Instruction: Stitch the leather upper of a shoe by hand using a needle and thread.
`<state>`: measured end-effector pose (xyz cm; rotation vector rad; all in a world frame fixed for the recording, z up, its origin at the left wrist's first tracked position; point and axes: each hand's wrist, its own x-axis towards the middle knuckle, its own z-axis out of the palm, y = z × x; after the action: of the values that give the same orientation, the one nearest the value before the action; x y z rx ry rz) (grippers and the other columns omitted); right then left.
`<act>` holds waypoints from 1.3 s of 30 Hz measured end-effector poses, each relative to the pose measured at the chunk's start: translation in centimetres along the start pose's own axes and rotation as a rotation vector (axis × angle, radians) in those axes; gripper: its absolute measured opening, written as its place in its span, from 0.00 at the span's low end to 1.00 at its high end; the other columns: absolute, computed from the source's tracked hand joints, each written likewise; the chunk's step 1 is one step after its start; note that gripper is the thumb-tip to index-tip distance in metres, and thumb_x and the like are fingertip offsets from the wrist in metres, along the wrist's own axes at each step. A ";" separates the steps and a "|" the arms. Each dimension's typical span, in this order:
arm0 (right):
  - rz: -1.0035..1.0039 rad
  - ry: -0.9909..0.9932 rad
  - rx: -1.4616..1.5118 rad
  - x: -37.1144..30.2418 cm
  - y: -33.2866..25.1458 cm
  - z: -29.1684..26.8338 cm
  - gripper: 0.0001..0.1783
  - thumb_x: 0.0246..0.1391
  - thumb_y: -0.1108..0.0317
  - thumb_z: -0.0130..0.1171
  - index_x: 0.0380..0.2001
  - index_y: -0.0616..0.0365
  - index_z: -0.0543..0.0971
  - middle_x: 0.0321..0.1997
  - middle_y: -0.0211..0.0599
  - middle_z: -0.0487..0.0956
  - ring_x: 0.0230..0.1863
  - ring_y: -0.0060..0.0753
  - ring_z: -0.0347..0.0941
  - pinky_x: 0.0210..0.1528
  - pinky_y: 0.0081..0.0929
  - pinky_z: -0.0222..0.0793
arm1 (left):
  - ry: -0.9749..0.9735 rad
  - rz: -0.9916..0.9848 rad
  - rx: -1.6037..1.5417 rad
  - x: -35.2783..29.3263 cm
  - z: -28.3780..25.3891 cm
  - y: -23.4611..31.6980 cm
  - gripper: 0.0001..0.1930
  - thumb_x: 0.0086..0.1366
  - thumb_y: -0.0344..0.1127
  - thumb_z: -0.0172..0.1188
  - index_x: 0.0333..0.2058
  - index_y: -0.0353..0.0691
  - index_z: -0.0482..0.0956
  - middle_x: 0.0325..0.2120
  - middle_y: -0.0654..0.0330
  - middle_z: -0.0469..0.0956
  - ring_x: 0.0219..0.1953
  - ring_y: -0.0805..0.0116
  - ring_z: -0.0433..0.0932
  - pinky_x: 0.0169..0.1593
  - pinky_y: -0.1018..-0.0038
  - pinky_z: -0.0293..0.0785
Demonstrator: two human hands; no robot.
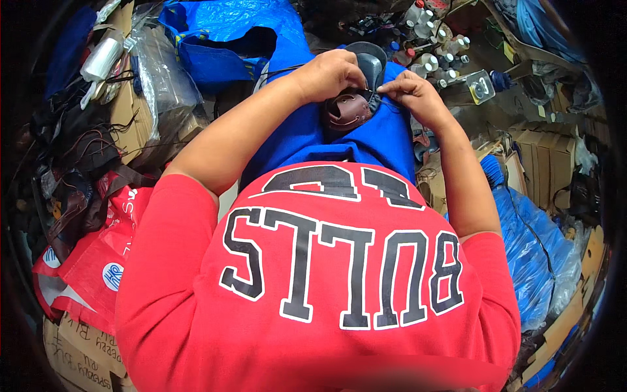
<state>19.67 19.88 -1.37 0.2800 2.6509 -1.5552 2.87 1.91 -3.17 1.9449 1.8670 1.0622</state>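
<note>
A dark brown leather shoe (346, 112) with a grey insole (369, 64) rests on my lap, between the thighs of my blue trousers (290, 134). From the left, my left hand (332, 74) reaches over the shoe, its fingers pinched together at the edge of the upper. My right hand (415, 97) is at the opposite edge, thumb and forefinger closed in a pinch. A thin dark cord (392, 103) shows beneath the right fingers, and a dark strand runs out behind the left hand. The fingertips nearly meet over the shoe's opening.
Several small bottles (431, 59) and a clear square container (481, 87) stand ahead on the right. A blue plastic bag (232, 19) lies ahead on the left. Cardboard boxes (545, 160) and blue plastic wrapping (529, 242) are at my right; a red bag (98, 255) is at my left.
</note>
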 end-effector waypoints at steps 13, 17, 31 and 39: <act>0.073 0.112 0.086 -1.7 -0.4 1.4 0.15 0.47 0.73 0.63 0.40 0.46 0.83 0.26 0.23 0.68 0.30 0.17 0.62 0.34 0.15 0.61 | 0.057 -0.117 0.127 -1.1 -0.3 0.7 0.12 0.48 0.29 0.65 0.33 0.52 0.85 0.26 0.62 0.77 0.33 0.60 0.75 0.38 0.66 0.72; 0.090 0.117 0.153 -1.4 0.0 1.9 0.15 0.47 0.72 0.63 0.41 0.49 0.82 0.26 0.20 0.68 0.30 0.14 0.61 0.33 0.14 0.60 | -0.011 -0.237 -0.027 -0.8 0.1 0.8 0.11 0.49 0.27 0.65 0.34 0.47 0.84 0.25 0.64 0.78 0.31 0.67 0.76 0.37 0.71 0.73; 0.215 -0.016 0.374 0.1 -0.7 1.1 0.05 0.48 0.72 0.64 0.28 0.59 0.78 0.30 0.25 0.77 0.32 0.14 0.68 0.37 0.14 0.64 | -0.005 -0.401 -0.037 1.2 0.7 2.7 0.07 0.47 0.32 0.68 0.24 0.40 0.79 0.24 0.62 0.78 0.29 0.70 0.76 0.34 0.74 0.71; 0.165 0.064 0.402 -1.6 1.6 -0.1 0.09 0.47 0.67 0.65 0.30 0.58 0.78 0.32 0.23 0.73 0.36 0.17 0.68 0.43 0.17 0.62 | -0.017 -0.350 0.100 -0.6 -1.2 3.1 0.07 0.51 0.33 0.63 0.29 0.40 0.78 0.23 0.56 0.75 0.30 0.59 0.76 0.34 0.68 0.71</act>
<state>21.53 20.52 -2.44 0.5588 2.2636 -2.0370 4.49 0.49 -0.55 1.5839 2.1823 0.8568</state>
